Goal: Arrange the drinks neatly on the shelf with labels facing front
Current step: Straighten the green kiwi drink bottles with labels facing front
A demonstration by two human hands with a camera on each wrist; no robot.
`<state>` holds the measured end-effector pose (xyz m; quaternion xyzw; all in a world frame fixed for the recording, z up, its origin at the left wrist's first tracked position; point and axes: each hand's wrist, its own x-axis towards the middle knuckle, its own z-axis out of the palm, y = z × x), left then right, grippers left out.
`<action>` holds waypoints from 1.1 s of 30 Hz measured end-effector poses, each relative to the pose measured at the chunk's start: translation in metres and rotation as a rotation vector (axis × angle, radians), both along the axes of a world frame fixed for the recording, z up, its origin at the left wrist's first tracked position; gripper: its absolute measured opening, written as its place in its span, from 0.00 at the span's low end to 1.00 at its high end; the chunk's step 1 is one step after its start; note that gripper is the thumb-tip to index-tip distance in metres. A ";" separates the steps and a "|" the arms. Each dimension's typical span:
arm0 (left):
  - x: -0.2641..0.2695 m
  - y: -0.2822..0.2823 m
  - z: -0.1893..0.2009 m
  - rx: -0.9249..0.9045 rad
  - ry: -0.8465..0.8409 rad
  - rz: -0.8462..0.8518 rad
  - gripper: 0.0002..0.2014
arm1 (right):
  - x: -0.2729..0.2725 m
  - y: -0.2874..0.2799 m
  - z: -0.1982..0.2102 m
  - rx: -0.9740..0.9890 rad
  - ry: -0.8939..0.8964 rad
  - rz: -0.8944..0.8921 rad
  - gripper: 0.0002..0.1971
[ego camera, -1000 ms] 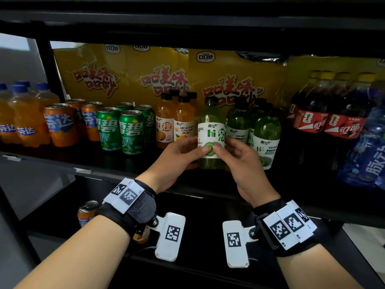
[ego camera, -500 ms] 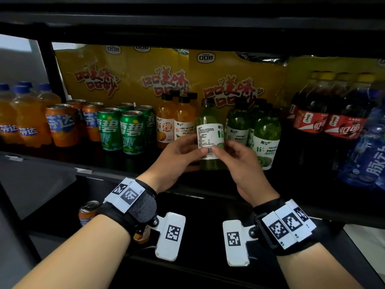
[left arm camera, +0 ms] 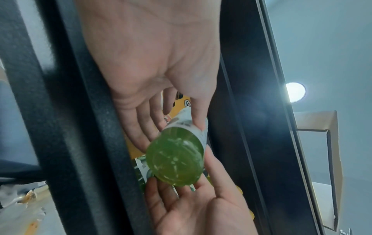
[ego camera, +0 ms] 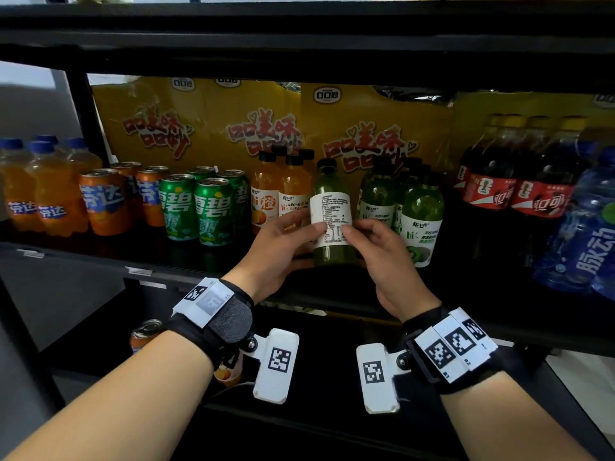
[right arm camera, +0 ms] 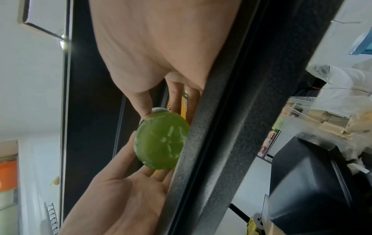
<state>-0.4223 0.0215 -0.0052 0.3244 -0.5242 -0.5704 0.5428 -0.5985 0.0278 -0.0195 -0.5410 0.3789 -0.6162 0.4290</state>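
Turning between my fingers over the last second, the green juice bottle with the white paper label and black cap (ego camera: 332,211) has gone from showing its "hi" front to showing the small-print back panel, so for the task it now faces the wrong way and, I judge, needs about another half turn before I set it down. Nearest me, my left hand (ego camera: 283,242) pinches the label from the left, thumb in front and fingers behind, and my right hand (ego camera: 382,251) pinches it from the right in the same way. Both wrist views show the round green base clear of any surface, so the bottle is lifted, just in front of the black metal shelf's front edge (ego camera: 186,272). Its slot sits between the orange juice bottles with black caps (ego camera: 283,194) on the left and the other green juice bottles (ego camera: 421,214) on the right, and both neighbours stand close, leaving little side room. Overhead, the upper black shelf board (ego camera: 299,44) gives ample height. Behind the row, the yellow snack bags with red lettering (ego camera: 366,134) limit how far back I can push.
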 end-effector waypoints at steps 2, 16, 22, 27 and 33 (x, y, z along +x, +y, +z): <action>-0.001 0.002 0.003 0.012 -0.006 -0.018 0.22 | -0.001 0.003 0.004 0.012 -0.017 0.050 0.16; 0.006 0.023 0.043 0.325 0.061 -0.144 0.20 | -0.005 0.004 0.041 0.069 0.332 -0.070 0.19; -0.007 0.026 0.040 0.492 0.138 -0.066 0.39 | 0.002 0.009 0.045 0.175 0.255 0.003 0.19; -0.011 0.025 0.037 0.507 0.139 -0.046 0.43 | -0.003 0.015 0.045 0.205 0.294 0.027 0.21; -0.007 0.032 0.031 0.264 -0.088 -0.092 0.26 | -0.009 0.022 0.045 0.238 0.257 0.017 0.22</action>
